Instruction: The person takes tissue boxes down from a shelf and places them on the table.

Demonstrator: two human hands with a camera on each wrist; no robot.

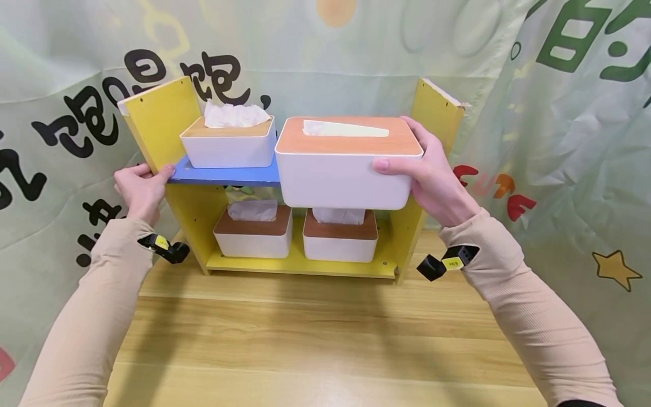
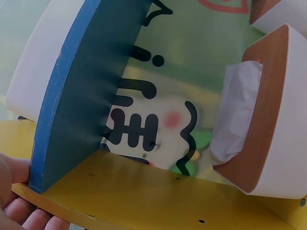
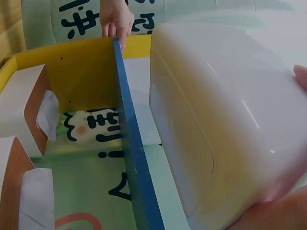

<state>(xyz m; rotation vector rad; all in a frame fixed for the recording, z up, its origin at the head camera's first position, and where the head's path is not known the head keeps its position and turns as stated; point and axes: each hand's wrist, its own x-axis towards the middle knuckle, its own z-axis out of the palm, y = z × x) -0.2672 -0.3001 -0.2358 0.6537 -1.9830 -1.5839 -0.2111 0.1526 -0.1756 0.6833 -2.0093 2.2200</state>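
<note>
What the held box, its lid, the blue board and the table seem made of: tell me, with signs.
Box: smooth, glossy white, probably plastic; its sides catch bright highlights.
Lid: matte orange-brown, wood or imitation; no clear grain.
Blue board: likely painted wood or fibreboard; its front edge shows pale scuffs.
Table: slightly shiny wood or wood-print laminate; grain runs along it.

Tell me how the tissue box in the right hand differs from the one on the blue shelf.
The right hand grips the held box; the shelf box rests on the blue shelf. The held box's lid looks pinkish-orange, the shelf box's lid yellower tan. Tissue puffs above the shelf box's lid, but not above the held box's. Both have white bodies.
</note>
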